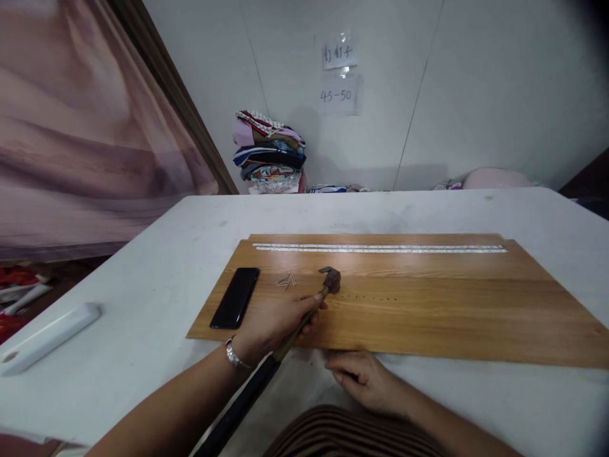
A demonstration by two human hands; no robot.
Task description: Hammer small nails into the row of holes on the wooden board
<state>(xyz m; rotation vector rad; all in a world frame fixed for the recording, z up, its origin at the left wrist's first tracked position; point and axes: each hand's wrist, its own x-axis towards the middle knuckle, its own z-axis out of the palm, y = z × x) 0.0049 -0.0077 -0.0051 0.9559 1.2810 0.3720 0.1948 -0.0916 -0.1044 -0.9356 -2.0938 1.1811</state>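
My left hand, with a bracelet on the wrist, is closed round the handle of a hammer. The hammer's head rests on a long wooden board, at the left end of a row of small nail marks. A few loose nails lie on the board just left of the hammer head. My right hand rests on the white table at the board's near edge. Its fingers are curled in, and I cannot see whether they hold anything.
A black phone lies on the board's left end. Two shiny strips run along the board's far side. A white oblong object lies at the table's left. Folded clothes are stacked by the wall under paper labels.
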